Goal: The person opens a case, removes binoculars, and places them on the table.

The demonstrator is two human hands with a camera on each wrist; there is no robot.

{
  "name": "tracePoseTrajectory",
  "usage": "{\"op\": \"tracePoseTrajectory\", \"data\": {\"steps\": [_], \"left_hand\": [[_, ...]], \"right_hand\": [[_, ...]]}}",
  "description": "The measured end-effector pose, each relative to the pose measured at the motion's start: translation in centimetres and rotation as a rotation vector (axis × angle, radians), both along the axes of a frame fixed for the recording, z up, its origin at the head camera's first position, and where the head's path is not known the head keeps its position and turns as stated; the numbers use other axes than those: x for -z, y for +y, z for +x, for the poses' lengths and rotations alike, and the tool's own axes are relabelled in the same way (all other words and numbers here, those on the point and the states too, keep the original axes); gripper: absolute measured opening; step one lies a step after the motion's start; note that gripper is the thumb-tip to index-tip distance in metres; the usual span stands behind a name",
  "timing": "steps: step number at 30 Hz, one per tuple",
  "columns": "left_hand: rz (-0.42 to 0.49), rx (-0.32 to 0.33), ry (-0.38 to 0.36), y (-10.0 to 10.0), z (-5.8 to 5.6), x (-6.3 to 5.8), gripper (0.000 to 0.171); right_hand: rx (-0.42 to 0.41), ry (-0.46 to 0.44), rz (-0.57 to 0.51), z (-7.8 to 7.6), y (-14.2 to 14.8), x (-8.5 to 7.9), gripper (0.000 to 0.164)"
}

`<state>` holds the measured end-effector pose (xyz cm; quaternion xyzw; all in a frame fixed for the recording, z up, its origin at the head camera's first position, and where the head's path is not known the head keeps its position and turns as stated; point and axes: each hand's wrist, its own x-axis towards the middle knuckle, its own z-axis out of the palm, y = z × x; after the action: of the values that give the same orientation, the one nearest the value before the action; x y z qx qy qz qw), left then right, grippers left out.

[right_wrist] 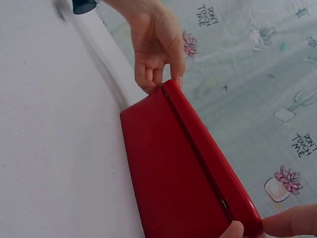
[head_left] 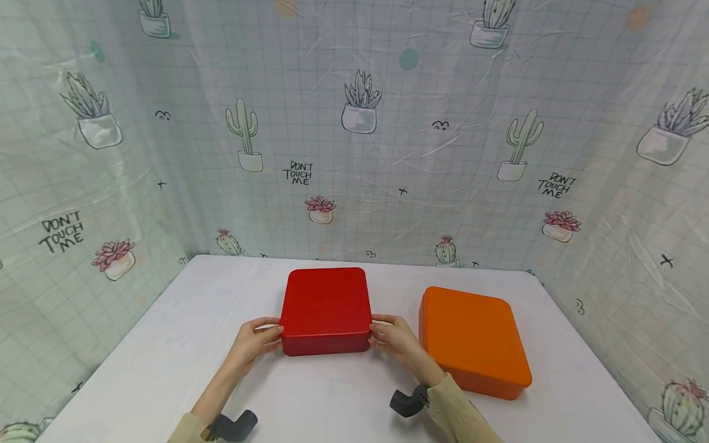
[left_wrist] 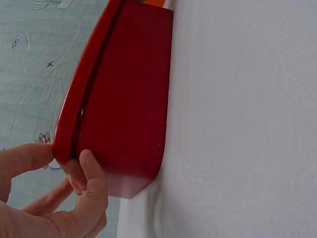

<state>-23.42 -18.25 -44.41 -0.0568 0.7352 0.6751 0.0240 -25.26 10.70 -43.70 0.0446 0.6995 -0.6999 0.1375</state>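
Red lidded box pinched at both sides on a white-covered table

The red box (head_left: 327, 346) is set toward the middle of the white table (head_left: 155, 344), and a hand is placed at each side of it. By the left hand (head_left: 252, 343) the near left corner of the lid (head_left: 325, 301) is pinched, with fingers bent under the rim. The opposite corner is pinched by the right hand (head_left: 396, 338), of which only two digits are shown in the right wrist view.

The box is smooth and squarish, with rounded corners and a soft sheen. Beneath the lid's rim a narrow dark seam (left_wrist: 88, 85) is seen, broken by a small pale fleck. To the right, an orange box (head_left: 473, 338) of similar shape is set at an angle. The table is covered in finely textured white, and behind it a creased cloth (head_left: 332, 55) is printed with potted cacti and grid lines.

The inside of the red box is hidden by the lid. The sleeves (head_left: 460, 409) are cut off by the lower edge of the head view.
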Motion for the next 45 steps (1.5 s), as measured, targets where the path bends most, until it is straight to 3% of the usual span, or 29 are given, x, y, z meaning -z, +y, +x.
{"op": "tracePoseTrajectory", "data": {"steps": [27,45], "left_hand": [[0.018,-0.001,-0.007,-0.3,0.3,-1.0,0.040],[0.020,0.018,-0.016,-0.8,1.6,-1.5,0.042]], "right_hand": [[-0.017,0.005,-0.017,0.0,0.0,-0.9,0.042],[-0.072,0.051,-0.021,1.0,0.3,-1.1,0.044]]}}
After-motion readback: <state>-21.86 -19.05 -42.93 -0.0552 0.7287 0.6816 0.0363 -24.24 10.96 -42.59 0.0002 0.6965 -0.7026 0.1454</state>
